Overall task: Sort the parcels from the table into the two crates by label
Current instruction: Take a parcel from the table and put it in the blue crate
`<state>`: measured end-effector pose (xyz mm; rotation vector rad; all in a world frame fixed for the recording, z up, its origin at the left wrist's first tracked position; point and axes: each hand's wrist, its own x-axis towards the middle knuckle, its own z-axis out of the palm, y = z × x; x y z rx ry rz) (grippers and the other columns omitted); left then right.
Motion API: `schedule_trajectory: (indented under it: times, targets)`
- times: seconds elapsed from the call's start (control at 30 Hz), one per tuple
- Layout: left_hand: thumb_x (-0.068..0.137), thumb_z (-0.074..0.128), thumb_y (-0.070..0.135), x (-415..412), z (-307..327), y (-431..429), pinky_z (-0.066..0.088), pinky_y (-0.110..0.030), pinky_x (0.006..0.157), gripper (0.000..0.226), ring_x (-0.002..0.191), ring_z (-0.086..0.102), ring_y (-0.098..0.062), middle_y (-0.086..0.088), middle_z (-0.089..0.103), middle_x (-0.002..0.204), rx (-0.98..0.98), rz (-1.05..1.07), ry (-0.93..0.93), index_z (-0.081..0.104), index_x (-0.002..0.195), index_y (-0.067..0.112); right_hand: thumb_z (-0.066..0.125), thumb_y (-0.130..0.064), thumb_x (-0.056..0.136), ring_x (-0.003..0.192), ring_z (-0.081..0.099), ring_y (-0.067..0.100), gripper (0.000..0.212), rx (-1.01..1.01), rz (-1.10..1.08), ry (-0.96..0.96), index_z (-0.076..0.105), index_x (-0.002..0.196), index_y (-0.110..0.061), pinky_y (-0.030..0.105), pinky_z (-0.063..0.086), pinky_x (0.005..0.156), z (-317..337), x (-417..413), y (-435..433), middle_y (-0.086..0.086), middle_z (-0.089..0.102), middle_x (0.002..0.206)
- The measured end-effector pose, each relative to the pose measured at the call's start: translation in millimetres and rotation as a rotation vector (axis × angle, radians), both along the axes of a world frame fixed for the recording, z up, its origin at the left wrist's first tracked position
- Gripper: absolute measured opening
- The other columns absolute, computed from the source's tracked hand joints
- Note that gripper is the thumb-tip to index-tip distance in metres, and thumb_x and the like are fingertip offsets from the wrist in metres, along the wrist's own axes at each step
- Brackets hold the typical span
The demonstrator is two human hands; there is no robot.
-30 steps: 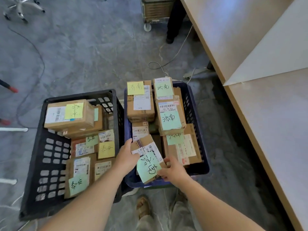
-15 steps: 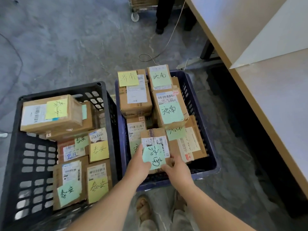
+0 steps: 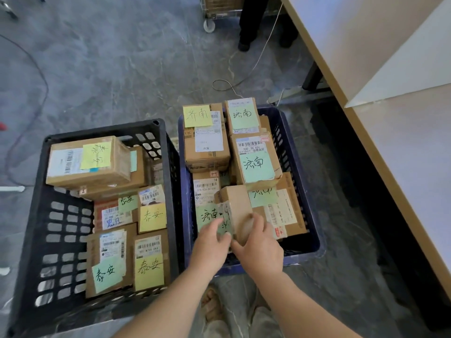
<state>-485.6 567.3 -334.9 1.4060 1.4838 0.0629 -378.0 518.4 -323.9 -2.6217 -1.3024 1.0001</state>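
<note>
Two crates stand side by side on the floor. The black crate (image 3: 56, 215) on the left holds several cardboard parcels with yellow and green notes. The blue crate (image 3: 302, 191) on the right is piled with several parcels with green and yellow notes. At its near edge a small cardboard parcel (image 3: 235, 206) stands tipped on its side, its green note facing left. My left hand (image 3: 211, 242) touches its labelled left face. My right hand (image 3: 258, 247) grips its near right side, thumb on the cardboard.
A light wooden table (image 3: 390, 154) runs along the right edge, its leg (image 3: 312, 76) beyond the blue crate. A cable (image 3: 234, 84) loops over the grey floor behind the crates. A wheeled cart (image 3: 212, 18) and a person's dark legs (image 3: 249, 23) stand at the top.
The parcel has been turned from flat, note up, to standing on its side, and lowered into the near end of the blue crate. Both hands stayed on it.
</note>
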Motion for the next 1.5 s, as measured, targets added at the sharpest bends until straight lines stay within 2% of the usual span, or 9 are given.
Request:
schedule_trajectory:
  times: [0.17, 0.47, 0.67, 0.8, 1.0, 1.1, 1.2, 1.37, 1.5]
  targets:
    - [0.102, 0.045, 0.030, 10.1, -11.6, -2.3, 0.032, -0.044, 0.116, 0.055, 0.142, 0.032, -0.020, 0.005, 0.030, 0.155, -0.219, 0.114, -0.180, 0.026, 0.153, 0.027, 0.050, -0.051, 0.094, 0.096, 0.064, 0.021, 0.077, -0.019, 0.186, -0.020, 0.007, 0.152, -0.022, 0.028, 0.048, 0.069, -4.5, -1.6, -7.2, 0.005, 0.035, 0.132]
    - [0.102, 0.044, 0.031, 10.1, -33.9, 2.7, 0.027, -0.043, 0.118, 0.064, 0.144, 0.028, -0.018, 0.003, 0.020, 0.161, -0.332, 0.054, -0.174, 0.009, 0.155, 0.031, 0.044, -0.014, 0.098, 0.100, 0.062, 0.025, 0.069, -0.095, 0.261, 0.047, 0.004, 0.155, -0.021, 0.032, 0.050, 0.077, -36.8, 5.5, -9.7, 0.010, 0.025, 0.147]
    - [0.103, 0.041, 0.021, 12.0, -31.4, 5.7, 0.026, -0.031, 0.114, 0.058, 0.144, 0.029, -0.017, 0.000, 0.025, 0.159, -0.182, 0.037, -0.119, 0.015, 0.155, 0.027, 0.048, -0.009, 0.094, 0.120, 0.054, 0.026, 0.073, -0.154, 0.286, 0.044, 0.011, 0.154, -0.026, 0.030, 0.047, 0.077, -39.3, -0.7, -7.7, 0.008, -0.009, 0.161]
    - [0.104, 0.038, 0.023, -3.6, -22.5, 2.2, 0.028, -0.033, 0.113, 0.056, 0.145, 0.026, -0.017, 0.004, 0.020, 0.161, -0.055, -0.129, 0.065, 0.015, 0.155, 0.029, 0.048, -0.008, 0.092, 0.134, 0.035, 0.025, 0.069, -0.178, 0.340, 0.025, 0.019, 0.153, -0.022, 0.032, 0.045, 0.093, -28.8, 3.3, -11.0, 0.000, -0.001, 0.162]
    - [0.103, 0.035, 0.021, -19.7, -18.6, 11.2, 0.041, -0.033, 0.106, 0.056, 0.132, 0.043, -0.019, 0.000, 0.028, 0.158, -0.018, -0.293, 0.207, 0.016, 0.155, 0.032, 0.048, -0.008, 0.090, 0.145, 0.011, 0.028, 0.076, -0.134, 0.603, -0.076, 0.011, 0.156, -0.016, 0.042, 0.017, 0.117, -28.7, 6.3, 10.6, 0.000, 0.008, 0.162]
    - [0.104, 0.032, 0.018, -13.2, -31.9, 11.1, 0.037, -0.023, 0.097, 0.054, 0.118, 0.047, -0.013, 0.001, 0.026, 0.159, -0.126, -0.218, 0.157, 0.018, 0.154, 0.030, 0.046, -0.012, 0.093, 0.139, 0.027, 0.029, 0.064, -0.081, 0.453, -0.072, 0.022, 0.152, -0.014, 0.038, 0.028, 0.111, -39.6, 5.1, 14.7, 0.006, 0.025, 0.156]
    - [0.102, 0.033, 0.013, 1.4, -44.0, 2.1, 0.034, -0.019, 0.089, 0.055, 0.125, 0.047, -0.015, 0.001, 0.029, 0.157, -0.172, -0.133, 0.052, 0.021, 0.154, 0.028, 0.040, -0.024, 0.100, 0.126, 0.042, 0.028, 0.050, -0.088, 0.208, -0.069, 0.028, 0.146, -0.009, 0.035, 0.038, 0.099, -47.5, 6.1, 12.5, 0.012, 0.042, 0.142]
    - [0.096, 0.034, 0.005, 18.4, -60.0, -1.6, 0.035, -0.029, 0.108, 0.058, 0.136, 0.040, -0.020, -0.002, 0.038, 0.153, -0.189, -0.033, 0.026, 0.031, 0.151, 0.021, 0.039, -0.016, 0.097, 0.114, 0.050, 0.029, 0.032, -0.122, -0.034, 0.103, 0.046, 0.127, -0.005, 0.036, 0.043, 0.092, -58.4, 11.3, 24.4, 0.016, 0.052, 0.126]
    - [0.097, 0.036, 0.001, 21.5, -50.1, 8.4, 0.037, -0.020, 0.088, 0.054, 0.114, 0.049, -0.017, -0.006, 0.047, 0.142, -0.244, 0.090, -0.003, 0.034, 0.150, 0.014, 0.044, -0.014, 0.094, 0.107, 0.052, 0.028, 0.028, -0.095, -0.078, 0.164, 0.051, 0.120, -0.005, 0.036, 0.046, 0.092, -56.5, 14.8, 22.5, 0.014, 0.053, 0.120]
